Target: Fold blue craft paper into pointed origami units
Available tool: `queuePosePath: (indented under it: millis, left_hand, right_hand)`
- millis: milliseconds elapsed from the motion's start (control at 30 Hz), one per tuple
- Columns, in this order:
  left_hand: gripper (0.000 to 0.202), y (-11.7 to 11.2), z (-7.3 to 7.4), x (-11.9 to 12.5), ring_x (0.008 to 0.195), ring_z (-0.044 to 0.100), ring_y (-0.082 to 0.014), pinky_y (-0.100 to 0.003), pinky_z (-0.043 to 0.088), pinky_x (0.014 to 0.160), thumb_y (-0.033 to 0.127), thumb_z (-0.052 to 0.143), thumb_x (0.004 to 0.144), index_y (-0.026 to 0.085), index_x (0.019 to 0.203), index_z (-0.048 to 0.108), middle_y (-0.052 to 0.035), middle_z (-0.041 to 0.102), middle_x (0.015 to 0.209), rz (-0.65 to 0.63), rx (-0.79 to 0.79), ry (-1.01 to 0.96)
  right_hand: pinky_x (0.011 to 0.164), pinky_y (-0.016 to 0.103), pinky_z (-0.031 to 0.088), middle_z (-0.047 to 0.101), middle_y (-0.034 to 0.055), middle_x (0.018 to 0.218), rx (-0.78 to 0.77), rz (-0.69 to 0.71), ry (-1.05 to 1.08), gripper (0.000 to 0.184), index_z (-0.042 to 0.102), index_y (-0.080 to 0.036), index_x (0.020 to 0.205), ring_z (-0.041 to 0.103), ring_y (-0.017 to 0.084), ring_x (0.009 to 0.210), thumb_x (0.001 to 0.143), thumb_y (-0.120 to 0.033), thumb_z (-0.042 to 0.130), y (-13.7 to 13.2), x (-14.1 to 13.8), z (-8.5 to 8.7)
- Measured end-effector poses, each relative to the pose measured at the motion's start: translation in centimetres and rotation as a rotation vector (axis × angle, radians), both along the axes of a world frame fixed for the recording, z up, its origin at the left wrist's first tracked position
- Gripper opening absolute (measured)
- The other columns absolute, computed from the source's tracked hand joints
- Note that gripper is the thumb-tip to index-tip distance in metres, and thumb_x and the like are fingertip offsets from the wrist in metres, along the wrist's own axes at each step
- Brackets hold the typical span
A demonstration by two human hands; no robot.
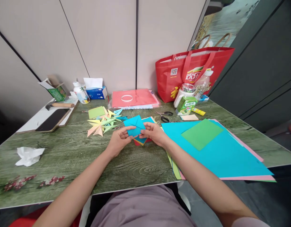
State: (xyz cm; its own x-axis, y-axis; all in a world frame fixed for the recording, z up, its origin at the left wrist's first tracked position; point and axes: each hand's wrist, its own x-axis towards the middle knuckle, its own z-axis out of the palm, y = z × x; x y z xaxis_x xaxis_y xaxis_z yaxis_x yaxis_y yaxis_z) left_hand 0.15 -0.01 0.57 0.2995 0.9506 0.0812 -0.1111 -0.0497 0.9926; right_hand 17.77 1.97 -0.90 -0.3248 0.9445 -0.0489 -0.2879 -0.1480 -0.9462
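My left hand and my right hand meet over the middle of the green wood-grain table. Both pinch a folded blue paper piece, fingers closed on its lower edge. Under it lies a small stack of coloured square sheets, with blue, red and orange edges showing. To the left of my hands lies a cluster of folded paper cranes in yellow, pink, green and blue.
Large blue, pink and green sheets with a green square cover the right side. Scissors, a glue stick, a green carton, a red bag, a pink folder, a tissue box, a phone and a crumpled tissue stand around.
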Motion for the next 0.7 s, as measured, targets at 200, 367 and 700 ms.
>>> queuePosePath:
  millis: [200,367,700]
  left_hand:
    - [0.043,-0.09,0.08,-0.1,0.094,0.063,-0.0214,-0.037,0.049,0.087,0.026,0.072,0.063,0.017,0.103,0.063,-0.007,0.068,0.102,-0.024,0.028,0.037]
    - [0.037,0.18,0.08,-0.15,0.092,0.062,-0.0209,-0.031,0.051,0.081,0.025,0.073,0.063,0.015,0.097,0.065,-0.0087,0.066,0.105,0.105,0.098,0.043]
    - [0.041,0.72,-0.16,-0.52,0.056,0.061,-0.0158,-0.026,0.052,0.046,0.036,0.075,0.057,0.01,0.088,0.064,-0.0065,0.069,0.072,0.235,-0.081,0.037]
  right_hand:
    - [0.064,0.025,0.055,0.067,0.0006,0.085,0.039,-0.042,0.011,0.034,0.063,-0.018,0.086,0.063,0.012,0.073,0.058,-0.034,0.075,0.0,0.02,0.01]
    - [0.053,0.021,0.051,0.067,-0.001,0.077,0.088,-0.136,-0.058,0.033,0.063,-0.017,0.082,0.06,0.01,0.063,0.057,-0.037,0.074,0.22,0.02,-0.27]
    - [0.046,0.02,0.044,0.065,-0.0012,0.073,0.13,-0.14,-0.19,0.036,0.062,-0.018,0.088,0.054,0.009,0.056,0.058,-0.037,0.072,0.07,-0.15,-0.12]
